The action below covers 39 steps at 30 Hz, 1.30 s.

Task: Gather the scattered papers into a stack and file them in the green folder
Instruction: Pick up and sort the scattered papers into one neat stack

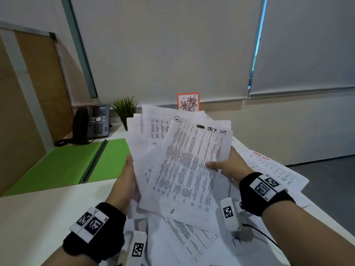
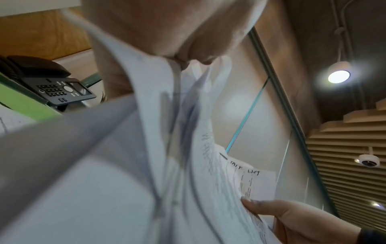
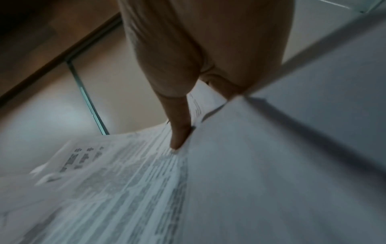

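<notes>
A loose, fanned bundle of printed papers [image 1: 180,160] is held up above the white table, its top sheet headed "TASK LIST". My left hand [image 1: 127,175] grips the bundle's left edge, fingers hidden behind the sheets. My right hand [image 1: 222,166] pinches the right edge, thumb on the front sheet. The left wrist view shows the papers [image 2: 188,148] edge-on; the right wrist view shows my thumb pressing the printed sheets [image 3: 125,173]. The green folder [image 1: 73,162] lies open flat on the table to the left. More papers [image 1: 272,167] lie on the table at the right and beneath the bundle.
A black desk phone [image 1: 96,123] and a small potted plant [image 1: 124,108] stand behind the folder. A flower card [image 1: 188,101] leans on the wall ledge. The table's right edge [image 1: 326,223] drops to a grey floor.
</notes>
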{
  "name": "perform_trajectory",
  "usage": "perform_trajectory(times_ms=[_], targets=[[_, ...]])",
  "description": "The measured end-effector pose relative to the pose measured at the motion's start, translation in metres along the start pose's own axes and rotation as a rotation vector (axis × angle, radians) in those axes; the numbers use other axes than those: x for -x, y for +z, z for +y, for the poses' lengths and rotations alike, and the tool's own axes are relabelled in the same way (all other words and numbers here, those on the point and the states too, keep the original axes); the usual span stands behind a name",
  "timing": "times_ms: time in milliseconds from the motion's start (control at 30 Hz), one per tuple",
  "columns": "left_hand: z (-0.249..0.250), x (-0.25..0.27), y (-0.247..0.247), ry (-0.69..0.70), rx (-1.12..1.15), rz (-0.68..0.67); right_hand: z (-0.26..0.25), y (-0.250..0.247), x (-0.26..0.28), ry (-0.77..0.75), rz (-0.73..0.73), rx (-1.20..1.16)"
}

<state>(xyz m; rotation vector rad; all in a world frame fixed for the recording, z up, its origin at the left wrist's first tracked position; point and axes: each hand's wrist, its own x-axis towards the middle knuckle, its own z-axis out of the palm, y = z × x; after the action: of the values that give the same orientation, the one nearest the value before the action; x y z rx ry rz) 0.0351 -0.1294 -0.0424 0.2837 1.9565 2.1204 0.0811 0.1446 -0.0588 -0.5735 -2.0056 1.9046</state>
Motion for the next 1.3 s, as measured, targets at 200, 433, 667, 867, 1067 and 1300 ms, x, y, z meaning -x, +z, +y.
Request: perform_trajectory(times_ms=[200,433,667,867,1067,1300], targets=[[-0.005,-0.001,-0.005,-0.039,-0.193,0.048,-0.01,0.001,0.014,-0.091,0.068,0.238],[-0.018,-0.011,-0.025,-0.252,-0.336,0.074,-0.014,0.003,0.021,0.092,-0.118,0.907],[-0.014,-0.002,-0.028,-0.4,-0.319,0.008,-0.019,0.027,0.033,0.243,-0.368,1.24],[-0.011,-0.001,-0.033,-0.47,-0.379,-0.043,-0.019,0.033,0.033,0.229,-0.364,1.323],[-0.014,-0.002,-0.037,-0.505,-0.418,-0.069,-0.016,0.031,0.029,0.168,-0.442,1.28],[-0.031,-0.02,-0.045,-0.331,-0.551,0.005,-0.017,0.027,0.025,0.155,-0.393,1.246]])
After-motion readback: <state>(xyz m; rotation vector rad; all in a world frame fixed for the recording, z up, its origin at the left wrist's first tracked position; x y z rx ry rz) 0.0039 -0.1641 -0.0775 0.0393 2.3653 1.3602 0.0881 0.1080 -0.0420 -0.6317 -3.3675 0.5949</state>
